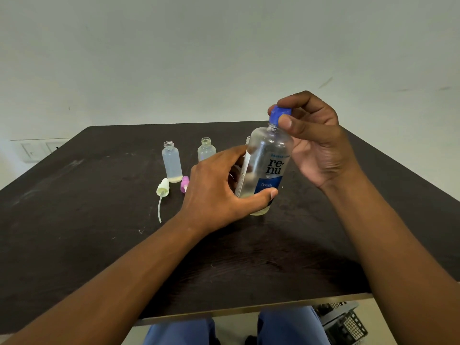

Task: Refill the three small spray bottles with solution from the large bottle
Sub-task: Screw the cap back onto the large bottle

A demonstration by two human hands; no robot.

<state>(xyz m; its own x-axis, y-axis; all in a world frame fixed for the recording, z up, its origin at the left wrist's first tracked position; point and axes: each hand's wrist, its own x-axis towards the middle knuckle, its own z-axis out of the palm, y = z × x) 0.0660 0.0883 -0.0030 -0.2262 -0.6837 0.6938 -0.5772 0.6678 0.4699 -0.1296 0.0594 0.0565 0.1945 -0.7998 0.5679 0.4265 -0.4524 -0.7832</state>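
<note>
Opening step, judged from the grip: large bottle (265, 168) held upright just above the dark table (99, 245), blue cap (280, 115) not yet off. Left hand (219, 192) wrapped around the lower body of the large bottle, thumb across the blue label. Right hand (311, 143) pinching the blue cap between thumb and curled fingers, posed as if to twist.

Next move likely calls for a firm counter-hold low on the bottle while the cap turns free, then a slow tilt over a narrow open neck; spilling looks easy with mouths this small.

Large bottle clear plastic, nearly empty, only a shallow pale yellowish layer at its base.

Behind and left of the large bottle: 2 small spray bottles standing uncapped, the far-left small bottle (171, 161) with a thin yellowish residue, the middle small bottle (206, 149) partly behind the left hand. A 3rd bottle barely visible behind the large bottle. Left of it, lying flat: a cream spray head (163, 188) with dip tube, and a pink spray head (185, 184).
</note>
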